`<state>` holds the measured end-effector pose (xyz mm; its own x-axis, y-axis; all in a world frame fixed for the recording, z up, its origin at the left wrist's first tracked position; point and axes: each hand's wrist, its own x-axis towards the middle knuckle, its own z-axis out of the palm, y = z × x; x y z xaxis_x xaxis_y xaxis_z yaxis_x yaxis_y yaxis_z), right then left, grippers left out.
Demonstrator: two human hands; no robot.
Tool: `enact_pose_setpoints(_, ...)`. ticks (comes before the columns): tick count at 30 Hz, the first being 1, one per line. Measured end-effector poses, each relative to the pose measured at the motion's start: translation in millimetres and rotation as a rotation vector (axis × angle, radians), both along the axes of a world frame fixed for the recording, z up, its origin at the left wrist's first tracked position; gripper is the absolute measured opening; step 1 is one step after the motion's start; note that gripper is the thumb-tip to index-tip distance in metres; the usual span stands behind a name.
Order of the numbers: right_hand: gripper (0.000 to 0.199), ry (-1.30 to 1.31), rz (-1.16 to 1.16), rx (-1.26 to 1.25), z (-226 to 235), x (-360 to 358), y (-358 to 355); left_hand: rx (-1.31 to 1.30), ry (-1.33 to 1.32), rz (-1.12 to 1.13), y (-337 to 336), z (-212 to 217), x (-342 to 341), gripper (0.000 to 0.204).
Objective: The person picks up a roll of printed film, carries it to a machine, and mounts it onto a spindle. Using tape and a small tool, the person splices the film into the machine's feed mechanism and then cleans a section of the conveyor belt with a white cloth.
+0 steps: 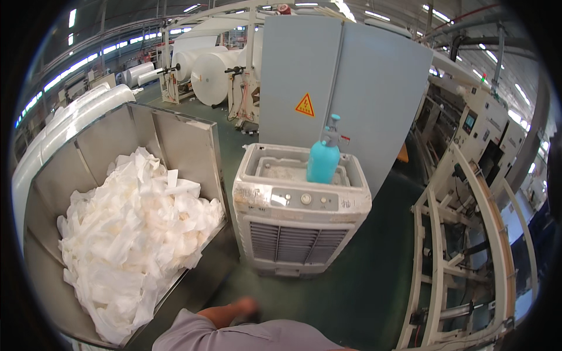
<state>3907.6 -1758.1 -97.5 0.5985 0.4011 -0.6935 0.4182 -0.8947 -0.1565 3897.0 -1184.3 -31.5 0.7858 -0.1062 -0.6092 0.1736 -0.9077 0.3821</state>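
Observation:
My left hand (246, 305) is low in the picture, close in front of my grey shirt, with the forearm bent across from the left. Motion smears its fingers, so whether it holds anything cannot be made out. My right hand is out of sight. Ahead of me stands a beige air cooler (301, 212) with a slatted front and knobs. A turquoise pump spray bottle (323, 162) rests upright in its recessed top. To the left, a large metal bin (187, 140) holds a big heap of crumpled white paper scraps (137, 234).
A tall grey electrical cabinet (298, 64) with a yellow warning triangle rises behind the cooler. Large white rolls (209, 79) sit on machinery at the back left. A cream machine frame (433, 263) lines the right side. Dark green floor (374, 281) runs between.

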Motion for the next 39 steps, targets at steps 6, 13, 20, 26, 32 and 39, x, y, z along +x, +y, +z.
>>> enact_pose_setpoints(6,0.03,0.023,-0.139,-0.048,13.7,-18.9,30.8,0.103,0.038,-0.391,52.0,-9.6,42.9,0.039)
enact_pose_setpoints(13,0.031,-0.076,-0.113,-0.111,5.3,-64.4,69.8,0.215,0.18,-0.437,97.5,-28.7,33.0,0.045)
enact_pose_setpoints(20,0.024,-0.09,-0.704,0.255,11.1,-59.9,90.2,0.211,-0.143,-0.859,103.5,-41.9,61.8,0.03)
enact_pose_setpoints(26,0.033,-0.107,-0.346,0.009,-20.4,-88.0,37.5,-0.168,-0.258,-0.426,50.1,-21.6,78.0,0.022)
enact_pose_setpoints(32,0.032,0.12,-0.348,-0.21,-50.4,-113.0,-5.5,-0.034,-0.262,-0.313,-9.9,-5.4,59.6,0.024)
enact_pose_setpoints(39,0.029,0.21,-0.14,-0.169,-49.3,-105.0,-13.2,0.178,0.273,-0.356,-30.4,-10.1,48.8,0.05)
